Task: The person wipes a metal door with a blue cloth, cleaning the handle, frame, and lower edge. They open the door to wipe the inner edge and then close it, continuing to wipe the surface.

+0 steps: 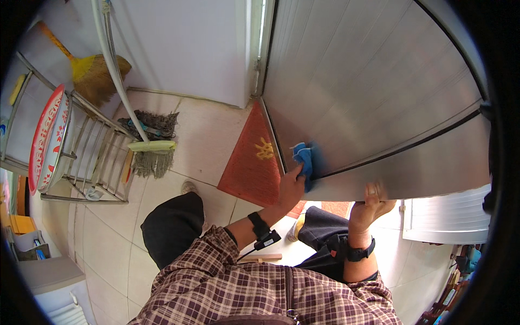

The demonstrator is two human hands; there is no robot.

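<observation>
A blue cloth point(304, 159) is gripped in my left hand point(291, 186), which presses it on the lower corner of a metal door panel point(373, 81). Part of the cloth is blurred. My right hand point(370, 207) grips the panel's near edge, with the thumb on its face and the other fingers mostly hidden behind it. Dark straps are around both wrists, and the left one carries a small black device with a cable.
Below the door lies a red mat point(256, 162). Leftward, a mop point(154, 146) and a broom point(93, 73) lean by the wall, near a metal rack point(89, 199) with a red-rimmed enamel basin point(48, 142). A white cabinet point(53, 276) stands at lower left.
</observation>
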